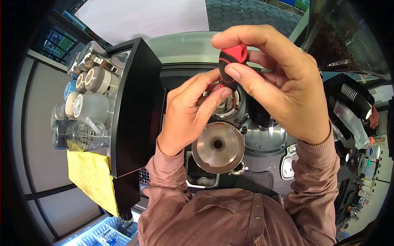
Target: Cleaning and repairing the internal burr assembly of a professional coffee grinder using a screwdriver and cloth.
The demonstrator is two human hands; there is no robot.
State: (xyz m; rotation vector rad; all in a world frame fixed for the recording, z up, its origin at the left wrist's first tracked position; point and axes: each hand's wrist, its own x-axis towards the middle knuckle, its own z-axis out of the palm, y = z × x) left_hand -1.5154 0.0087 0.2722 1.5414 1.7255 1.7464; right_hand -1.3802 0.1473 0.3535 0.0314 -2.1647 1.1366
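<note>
A red and black tool handle (pixel 225 65) is held upright, a little above the middle of the frame. It is gripped by the right hand (pixel 287 86), with the thumb and fingers closed around its upper part. The left hand (pixel 186 108) is placed at its lower end, with thumb and fingertips close together; it cannot be told whether the tool itself is pinched there. The two hands are kept near each other, and the tip of the tool is hidden.

Just under the fingers, a round metal part (pixel 225 107) is partly seen. Below it, near the centre, a metal funnel (pixel 205 151) with a dark hole in its middle is seen. To the right of the funnel, a metal plate (pixel 289 162) is laid on the dark table (pixel 271 164).

At the left of the frame, a glass jug (pixel 65 135) and a white mug (pixel 92 107) are carried by a black box (pixel 137 106), and a yellow cloth (pixel 92 176) is hung below them. At the right, a clear plastic bag (pixel 353 125) is seen.
</note>
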